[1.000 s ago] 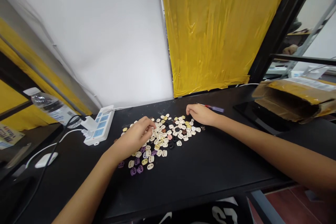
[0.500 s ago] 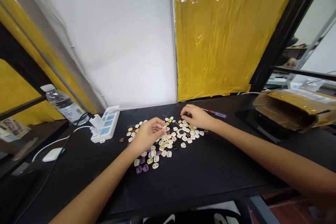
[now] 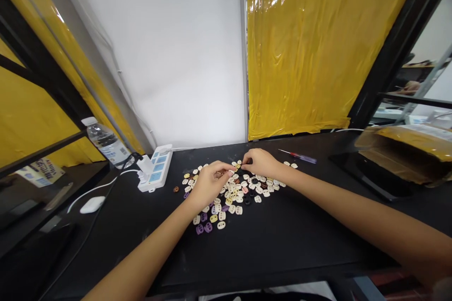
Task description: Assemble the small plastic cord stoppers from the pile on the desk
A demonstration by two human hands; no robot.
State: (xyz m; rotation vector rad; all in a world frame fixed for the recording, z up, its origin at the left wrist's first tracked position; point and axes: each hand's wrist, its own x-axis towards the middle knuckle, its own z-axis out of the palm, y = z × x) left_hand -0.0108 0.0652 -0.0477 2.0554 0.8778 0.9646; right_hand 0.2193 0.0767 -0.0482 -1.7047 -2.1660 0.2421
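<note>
A loose pile of small oval two-hole cord locks (image 3: 231, 196), mostly cream with some yellow, purple, black, brown and pink ones, lies on the black table (image 3: 275, 249). My left hand (image 3: 212, 182) hovers over the pile's left part. Its thumb and index finger pinch a cream cord lock (image 3: 231, 173). My right hand (image 3: 260, 162) is at the far side of the pile, fingertips pressed together close to the left fingertips. What those right fingers hold, if anything, is too small to make out.
Behind the right hand lies a screwdriver (image 3: 303, 157). A power strip (image 3: 157, 169) with plugs and cables, a water bottle (image 3: 108, 143) and a white charger case (image 3: 92, 204) are at left. On the right, an open cardboard box (image 3: 406, 150) stands by a dark flat panel (image 3: 367, 178).
My right hand has moved left toward my left hand, and its fingers have closed together. Cord locks beyond its wrist are uncovered. The whole view has shifted slightly left.
</note>
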